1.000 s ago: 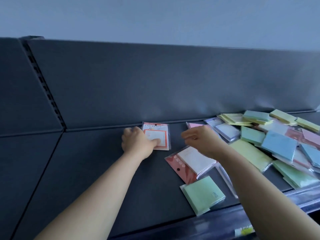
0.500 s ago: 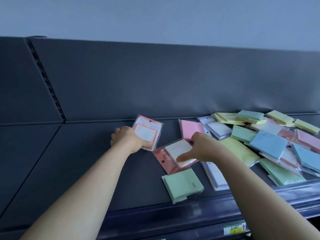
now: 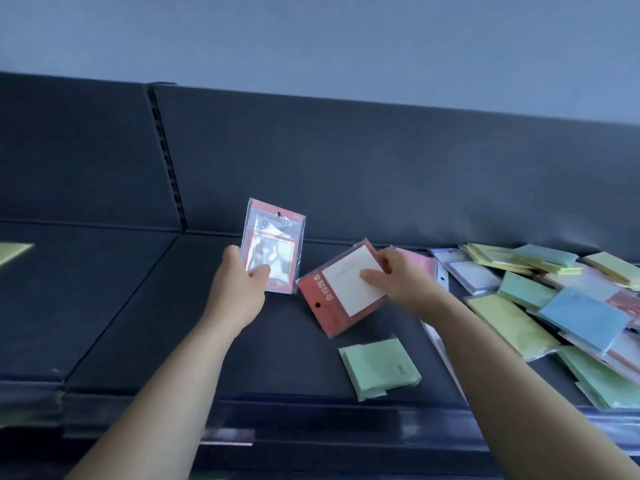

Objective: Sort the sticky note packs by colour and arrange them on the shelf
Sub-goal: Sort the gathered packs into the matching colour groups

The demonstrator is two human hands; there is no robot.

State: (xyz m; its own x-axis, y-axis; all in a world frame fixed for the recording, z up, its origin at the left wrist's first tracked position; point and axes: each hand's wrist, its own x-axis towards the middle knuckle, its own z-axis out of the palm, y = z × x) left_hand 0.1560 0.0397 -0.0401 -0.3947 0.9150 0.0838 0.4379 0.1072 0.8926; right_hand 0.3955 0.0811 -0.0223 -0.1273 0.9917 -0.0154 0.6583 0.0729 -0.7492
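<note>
My left hand (image 3: 239,289) holds an orange-bordered pack (image 3: 275,239) in a clear sleeve upright above the dark shelf (image 3: 145,323), thumb across its lower front. My right hand (image 3: 398,282) grips a red-backed pack of white notes (image 3: 341,296) by its far end, tilted just above the shelf. A green pack (image 3: 379,370) lies flat near the front edge below it. A pink pack (image 3: 420,263) shows behind my right hand. To the right lies a loose heap of packs (image 3: 561,306) in green, yellow, blue, pink and white.
The shelf's dark back panel (image 3: 381,174) rises behind, with a slotted upright (image 3: 166,161) at the left. A yellow-green pack (image 3: 12,252) peeks in at the far left edge. A price-rail strip (image 3: 311,420) runs along the shelf front.
Both hands lifted their packs off the shelf: the left raised the orange-bordered pack upright, the right took hold of the red-backed pack and tilted it up. The camera view shifted left.
</note>
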